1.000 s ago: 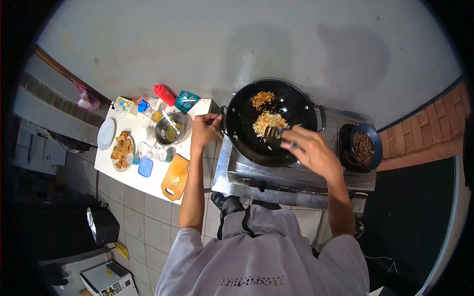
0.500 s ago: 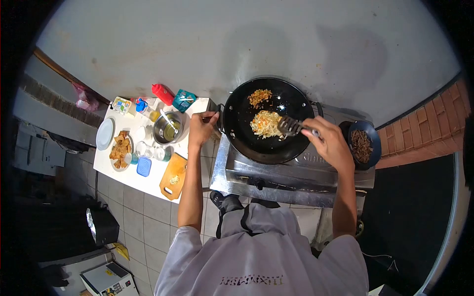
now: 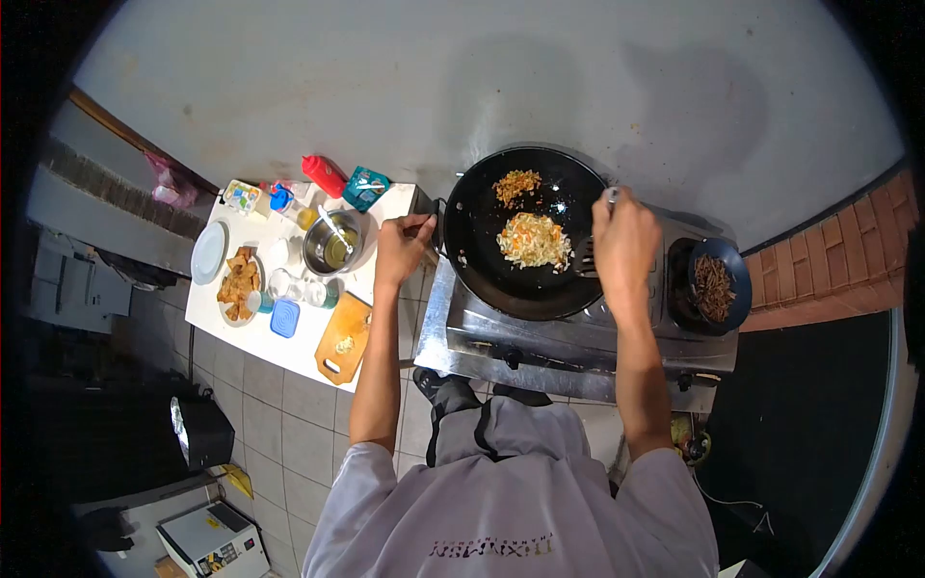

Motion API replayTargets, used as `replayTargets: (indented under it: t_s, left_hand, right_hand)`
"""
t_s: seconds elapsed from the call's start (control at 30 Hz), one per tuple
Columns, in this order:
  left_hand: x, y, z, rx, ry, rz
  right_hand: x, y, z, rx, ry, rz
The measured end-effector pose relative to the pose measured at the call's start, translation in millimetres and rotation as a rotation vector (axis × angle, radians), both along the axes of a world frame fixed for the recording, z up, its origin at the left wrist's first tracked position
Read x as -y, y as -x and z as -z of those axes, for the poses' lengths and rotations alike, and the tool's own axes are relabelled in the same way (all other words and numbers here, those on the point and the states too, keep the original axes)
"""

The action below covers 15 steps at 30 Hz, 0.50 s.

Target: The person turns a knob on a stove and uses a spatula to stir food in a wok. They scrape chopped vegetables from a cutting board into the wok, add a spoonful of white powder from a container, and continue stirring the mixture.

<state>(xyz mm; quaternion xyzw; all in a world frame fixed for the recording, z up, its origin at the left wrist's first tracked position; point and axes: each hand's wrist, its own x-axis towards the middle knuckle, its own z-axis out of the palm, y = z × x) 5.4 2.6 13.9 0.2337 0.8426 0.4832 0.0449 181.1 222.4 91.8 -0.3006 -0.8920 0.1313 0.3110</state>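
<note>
A large black wok sits on the steel gas stove. My left hand is closed on the wok's left loop handle. My right hand grips a slotted spatula by its handle, near the wok's right rim; its slotted head is partly hidden behind the fingers. Just left of the spatula head, a pale heap of shredded vegetables with orange bits lies in the middle of the wok. Above it, apart, is a smaller browned chopped pile.
On the right burner stands a small dark pan holding brown strips. The white table at left carries a steel bowl, a cutting board, a plate of fried pieces and a red bottle. A wall rises behind.
My right hand has turned and shifted, drawing the spatula head rightward off the vegetable heap toward the wok's right side. My left hand remains on the handle. The whole view has shifted slightly.
</note>
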Motion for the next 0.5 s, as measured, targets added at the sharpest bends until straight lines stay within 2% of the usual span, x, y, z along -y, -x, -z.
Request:
replayTargets:
  t_s: [0.07, 0.17, 0.2, 0.3, 0.33, 0.43, 0.5]
  left_hand:
    - [0.2, -0.6, 1.2, 0.012, -0.005, -0.002]
    - [0.8, 4.8, 4.0, 0.021, -0.022, 0.016]
    - [1.8, 3.7, 4.8, 0.026, -0.030, 0.011]
    - [2.6, 4.0, 5.4, 0.042, -0.032, 0.014]
    - [1.3, 4.7, 4.7, 0.046, -0.032, 0.021]
    - [0.2, 3.2, -1.1, 0.026, -0.016, 0.022]
    - [1.2, 4.3, 1.0, 0.028, -0.030, 0.027]
  right_hand:
    - [-1.3, 12.6, 19.2, 0.069, -0.013, -0.048]
    - [3.8, 9.8, -3.7, 0.008, -0.041, -0.093]
    - [4.8, 8.8, -14.6, 0.036, -0.016, -0.014]
    - [0.4, 11.8, -9.9, 0.125, 0.047, 0.033]
    - [0.6, 15.6, 1.3, 0.131, 0.014, -0.025]
    - [4.6, 19.8, 9.6, 0.083, 0.018, -0.129]
    - [3.1, 12.0, -0.4, 0.064, 0.035, -0.072]
